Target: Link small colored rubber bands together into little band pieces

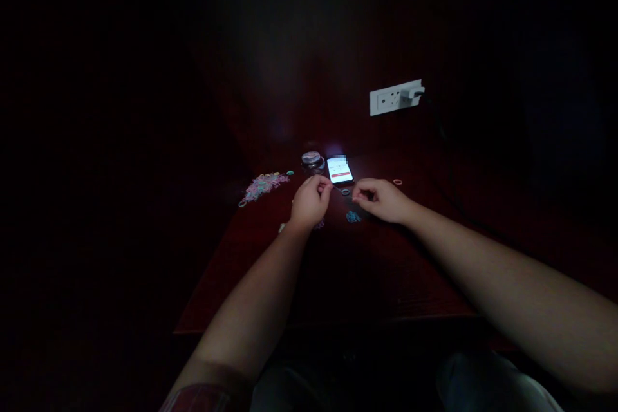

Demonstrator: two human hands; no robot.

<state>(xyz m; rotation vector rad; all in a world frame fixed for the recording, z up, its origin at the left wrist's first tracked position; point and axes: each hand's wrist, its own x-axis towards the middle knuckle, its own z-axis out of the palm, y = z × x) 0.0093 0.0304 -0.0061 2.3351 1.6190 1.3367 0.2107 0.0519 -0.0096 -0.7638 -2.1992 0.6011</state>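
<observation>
A small, pale, ring-shaped band (345,192) shows against a dark red tabletop (232,277), in the gap between two bare hands, beyond a little heap of blue bands (353,217). The left hand (309,202) pinches thumb and fingertip on a thin, dim strand (337,189) slanting toward the band. The right hand (383,199) curls beside it, fingertips near the thumb; whether they grip anything cannot be told.

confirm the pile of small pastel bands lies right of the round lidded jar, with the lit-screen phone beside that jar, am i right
No, the pile of small pastel bands lies left of the round lidded jar, as the head view shows; the phone with the lit white screen does lie beside that jar.
</observation>
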